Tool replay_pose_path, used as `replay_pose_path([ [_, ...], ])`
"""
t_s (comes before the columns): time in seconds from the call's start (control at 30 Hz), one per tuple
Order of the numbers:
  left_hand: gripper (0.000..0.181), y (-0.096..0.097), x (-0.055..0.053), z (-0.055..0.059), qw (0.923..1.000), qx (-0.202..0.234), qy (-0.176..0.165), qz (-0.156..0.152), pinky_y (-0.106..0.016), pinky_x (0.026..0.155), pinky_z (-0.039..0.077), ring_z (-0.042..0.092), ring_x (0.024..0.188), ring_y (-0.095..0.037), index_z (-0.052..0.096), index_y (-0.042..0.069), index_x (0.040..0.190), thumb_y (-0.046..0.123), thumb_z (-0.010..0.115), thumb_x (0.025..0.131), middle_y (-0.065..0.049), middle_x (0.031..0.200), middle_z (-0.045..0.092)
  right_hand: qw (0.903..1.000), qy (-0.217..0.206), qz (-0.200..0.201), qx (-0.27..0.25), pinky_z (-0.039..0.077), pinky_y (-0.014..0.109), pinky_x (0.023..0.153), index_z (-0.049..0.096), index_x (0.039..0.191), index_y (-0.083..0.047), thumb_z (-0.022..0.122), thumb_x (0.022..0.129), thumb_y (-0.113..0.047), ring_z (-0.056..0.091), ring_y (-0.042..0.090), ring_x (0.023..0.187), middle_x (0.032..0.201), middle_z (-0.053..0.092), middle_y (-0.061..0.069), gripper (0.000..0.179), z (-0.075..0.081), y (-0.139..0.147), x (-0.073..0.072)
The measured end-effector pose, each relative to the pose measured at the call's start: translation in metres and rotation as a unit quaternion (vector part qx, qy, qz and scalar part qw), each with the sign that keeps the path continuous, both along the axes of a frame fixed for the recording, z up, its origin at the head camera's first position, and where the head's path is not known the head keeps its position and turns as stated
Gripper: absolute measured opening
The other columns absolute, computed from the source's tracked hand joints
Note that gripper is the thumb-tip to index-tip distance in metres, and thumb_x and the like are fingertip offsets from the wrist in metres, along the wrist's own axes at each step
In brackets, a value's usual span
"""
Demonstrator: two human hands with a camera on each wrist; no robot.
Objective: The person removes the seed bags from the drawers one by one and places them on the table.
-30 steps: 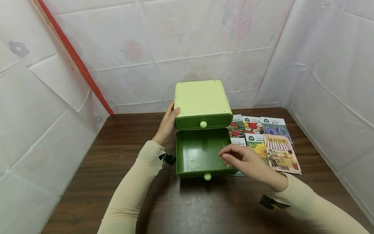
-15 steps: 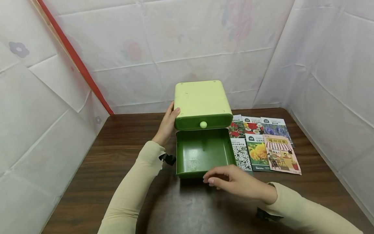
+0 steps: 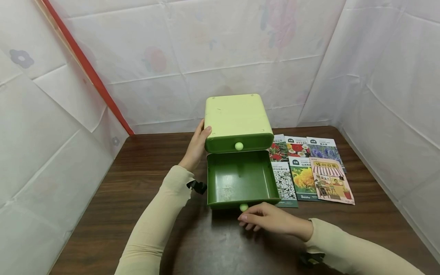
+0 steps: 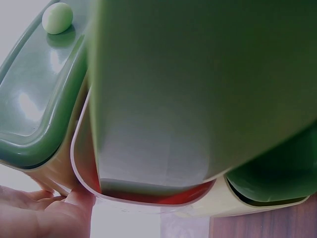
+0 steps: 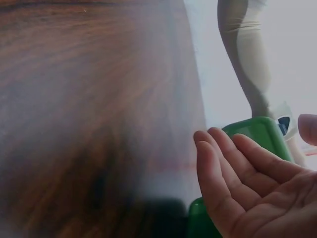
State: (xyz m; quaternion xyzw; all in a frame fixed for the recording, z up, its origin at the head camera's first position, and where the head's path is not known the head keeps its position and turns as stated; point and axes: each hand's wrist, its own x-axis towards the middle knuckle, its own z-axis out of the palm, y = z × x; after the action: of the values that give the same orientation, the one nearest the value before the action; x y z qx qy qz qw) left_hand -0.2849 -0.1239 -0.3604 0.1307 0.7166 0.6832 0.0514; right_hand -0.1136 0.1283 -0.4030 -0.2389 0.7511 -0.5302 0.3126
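A small light-green drawer cabinet with dark green drawer fronts stands on the table. My left hand rests against its left side, the thumb near the upper front edge. The top drawer is closed in the left wrist view. Below it a green drawer is pulled far out, its visible inside bare, with a round pale-green knob in front. Beside that knob is my right hand, fingers loosely bent and holding nothing. In the right wrist view the thumb is apart from the fingers.
Several seed packets lie to the cabinet's right, among them a white-flower packet, a yellow-flower packet and a pink packet. Another green drawer front sits lower on the cabinet. The brown table meets white sheeting behind.
My right hand has moved left and toward me, from over the open drawer's right side down past its front edge to beside the knob. The left hand and cabinet stay still.
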Motion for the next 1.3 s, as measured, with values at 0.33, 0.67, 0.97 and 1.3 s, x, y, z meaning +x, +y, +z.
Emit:
replay_pose_path([
  [0.33, 0.066, -0.001, 0.000, 0.003, 0.9999, -0.004, -0.008, -0.008, -0.050, 0.119, 0.022, 0.016, 0.151, -0.019, 0.005, 0.031, 0.159, 0.044, 0.038, 0.104, 0.005, 0.166, 0.006, 0.9930, -0.095, -0.057, -0.042, 0.058, 0.045, 0.080, 0.062, 0.121, 0.013, 0.049, 0.104, -0.033, 0.072, 0.029, 0.093, 0.108, 0.071, 0.024, 0.051, -0.018, -0.004, -0.002],
  [0.67, 0.068, -0.002, 0.002, -0.001, 0.9999, 0.002, -0.012, -0.004, -0.057, 0.108, 0.037, 0.032, 0.143, -0.025, 0.009, 0.042, 0.156, 0.059, 0.042, 0.099, 0.010, 0.164, 0.007, 0.9603, -0.220, -0.128, -0.115, 0.057, 0.036, 0.087, 0.045, 0.138, 0.014, 0.049, 0.102, -0.042, 0.072, 0.019, 0.095, 0.112, 0.072, 0.015, 0.067, -0.027, -0.007, 0.001],
  [0.97, 0.068, -0.001, 0.002, 0.000, 1.0000, 0.005, -0.008, 0.003, -0.055, 0.111, 0.034, 0.031, 0.144, -0.023, 0.011, 0.041, 0.156, 0.058, 0.043, 0.098, 0.009, 0.164, 0.010, 0.9399, -0.263, -0.137, -0.169, 0.056, 0.034, 0.090, 0.043, 0.139, 0.014, 0.050, 0.102, -0.039, 0.070, 0.014, 0.092, 0.108, 0.073, 0.009, 0.065, -0.028, -0.010, 0.004],
  [1.3, 0.068, -0.002, 0.004, 0.000, 0.9997, 0.002, -0.024, -0.001, -0.057, 0.106, 0.038, 0.035, 0.141, -0.026, 0.009, 0.044, 0.155, 0.060, 0.043, 0.098, 0.009, 0.164, 0.007, 0.9416, -0.253, -0.149, -0.165, 0.056, 0.033, 0.089, 0.044, 0.138, 0.015, 0.050, 0.102, -0.039, 0.071, 0.013, 0.090, 0.104, 0.074, 0.008, 0.065, -0.021, -0.012, 0.000],
])
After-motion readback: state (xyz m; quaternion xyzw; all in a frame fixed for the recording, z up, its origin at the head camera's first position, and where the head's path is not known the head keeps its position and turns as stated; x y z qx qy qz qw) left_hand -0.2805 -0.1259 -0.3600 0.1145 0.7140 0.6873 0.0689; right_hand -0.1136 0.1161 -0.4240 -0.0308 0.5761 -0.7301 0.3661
